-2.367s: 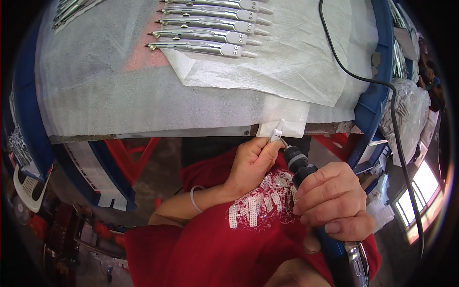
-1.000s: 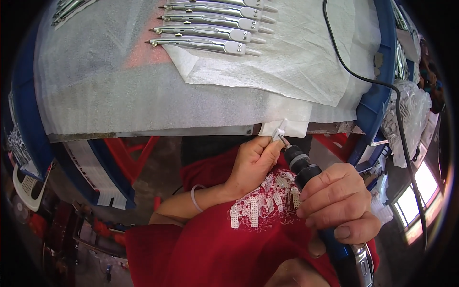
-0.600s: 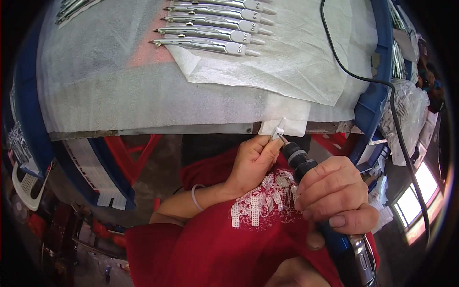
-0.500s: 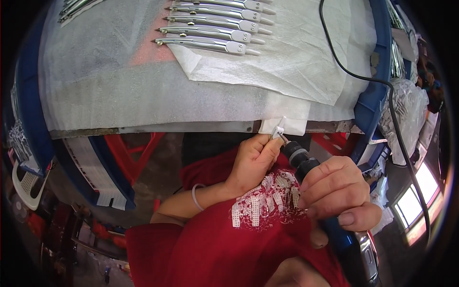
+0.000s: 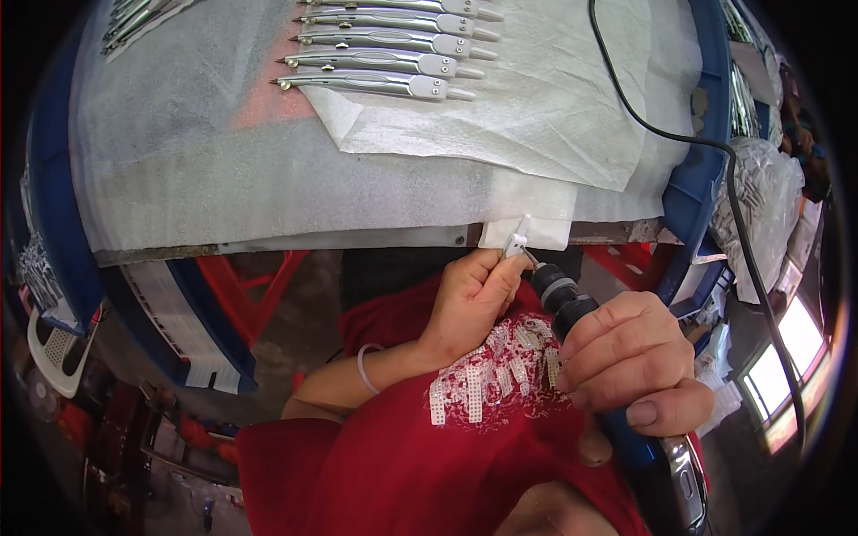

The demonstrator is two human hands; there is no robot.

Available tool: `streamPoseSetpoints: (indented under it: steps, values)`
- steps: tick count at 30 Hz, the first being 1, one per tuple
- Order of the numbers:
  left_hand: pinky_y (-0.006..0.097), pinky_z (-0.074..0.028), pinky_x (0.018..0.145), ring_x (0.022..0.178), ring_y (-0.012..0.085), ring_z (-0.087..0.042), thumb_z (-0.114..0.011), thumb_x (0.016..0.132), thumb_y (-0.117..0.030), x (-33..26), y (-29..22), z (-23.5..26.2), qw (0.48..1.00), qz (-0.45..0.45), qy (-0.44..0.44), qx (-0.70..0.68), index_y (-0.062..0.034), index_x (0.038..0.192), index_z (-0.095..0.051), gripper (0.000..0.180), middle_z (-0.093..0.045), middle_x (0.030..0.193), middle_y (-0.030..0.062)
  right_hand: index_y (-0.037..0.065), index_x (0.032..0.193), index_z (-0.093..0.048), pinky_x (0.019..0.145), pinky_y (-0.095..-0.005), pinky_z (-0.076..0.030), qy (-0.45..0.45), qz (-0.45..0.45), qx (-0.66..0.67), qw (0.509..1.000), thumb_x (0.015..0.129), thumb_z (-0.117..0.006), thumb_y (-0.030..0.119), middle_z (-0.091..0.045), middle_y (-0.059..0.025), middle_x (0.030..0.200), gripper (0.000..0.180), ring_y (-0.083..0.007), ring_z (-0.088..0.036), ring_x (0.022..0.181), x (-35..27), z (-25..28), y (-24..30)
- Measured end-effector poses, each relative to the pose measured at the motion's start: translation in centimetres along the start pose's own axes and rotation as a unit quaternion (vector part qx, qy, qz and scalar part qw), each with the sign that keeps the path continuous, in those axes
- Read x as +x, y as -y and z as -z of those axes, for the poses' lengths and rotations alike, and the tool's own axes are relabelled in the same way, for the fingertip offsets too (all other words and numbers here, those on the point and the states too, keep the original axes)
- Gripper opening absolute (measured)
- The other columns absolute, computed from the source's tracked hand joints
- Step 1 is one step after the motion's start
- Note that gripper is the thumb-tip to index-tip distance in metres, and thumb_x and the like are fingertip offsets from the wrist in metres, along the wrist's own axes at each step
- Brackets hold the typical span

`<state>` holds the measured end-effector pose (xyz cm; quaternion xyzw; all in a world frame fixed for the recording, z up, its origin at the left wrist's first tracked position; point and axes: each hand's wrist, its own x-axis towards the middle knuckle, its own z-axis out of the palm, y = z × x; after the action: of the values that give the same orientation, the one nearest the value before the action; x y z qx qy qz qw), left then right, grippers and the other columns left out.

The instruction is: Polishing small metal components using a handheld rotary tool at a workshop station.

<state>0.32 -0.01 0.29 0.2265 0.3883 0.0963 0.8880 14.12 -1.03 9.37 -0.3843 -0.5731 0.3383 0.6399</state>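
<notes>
My left hand (image 5: 474, 299) is closed on a drawing compass (image 5: 515, 244), its pale hinge head and handle showing past the fingertips at the table's front edge. The rest of that compass is hidden by the hand. My right hand (image 5: 630, 362) wraps round an electric screwdriver (image 5: 565, 299) with a black and blue body. Its thin bit points at the hinge head, close to my left fingertips; whether it sits in a screw I cannot tell. Under the hinge head lies a folded white pad (image 5: 550, 230). Several silver compasses (image 5: 366, 83) lie in a row farther back.
White foam sheeting (image 5: 206, 196) covers the table. A black cable (image 5: 657, 137) crosses its right side and hangs down. Blue crates (image 5: 706, 89) flank the table, with a clear plastic bag (image 5: 760, 205) at the right. More metal parts (image 5: 143, 18) lie at the far left.
The view has shifted slightly, so the row of compasses appears a little farther left. Both hands keep their grips, and the screwdriver bit stays at the compass head.
</notes>
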Motion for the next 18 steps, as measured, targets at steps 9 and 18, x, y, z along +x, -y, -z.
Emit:
streamPoseSetpoints:
  steps: [9, 18]
  values:
    - [0.019, -0.029, 0.044, 0.05, 0.0012, -0.036, -0.051, 0.095, -0.014, 0.0, 0.1, -0.1, 1.0, 0.002, -0.004, -0.021, -0.0004, 0.088, -0.061, 0.018, -0.044, 0.058, -0.0057, 0.001, 0.087, -0.048, 0.048, -0.0328, -0.051, -0.002, 0.013, 0.006, 1.0, 0.07, -0.076, 0.005, -0.06, -0.0141, 0.067, 0.033, -0.0239, -0.061, 0.053, 0.6, -0.4, -0.3]
    - [0.019, -0.03, 0.042, 0.047, 0.0033, -0.038, -0.048, 0.096, -0.018, -0.3, -0.3, 0.6, 0.996, 0.02, 0.061, -0.063, -0.0014, 0.096, -0.06, 0.021, -0.046, 0.061, -0.0036, 0.007, 0.113, -0.037, 0.051, -0.0295, -0.047, -0.008, 0.004, -0.072, 0.997, 0.081, -0.069, 0.025, -0.056, -0.0027, 0.072, 0.048, -0.0154, -0.059, 0.054, -0.3, 1.1, 1.3]
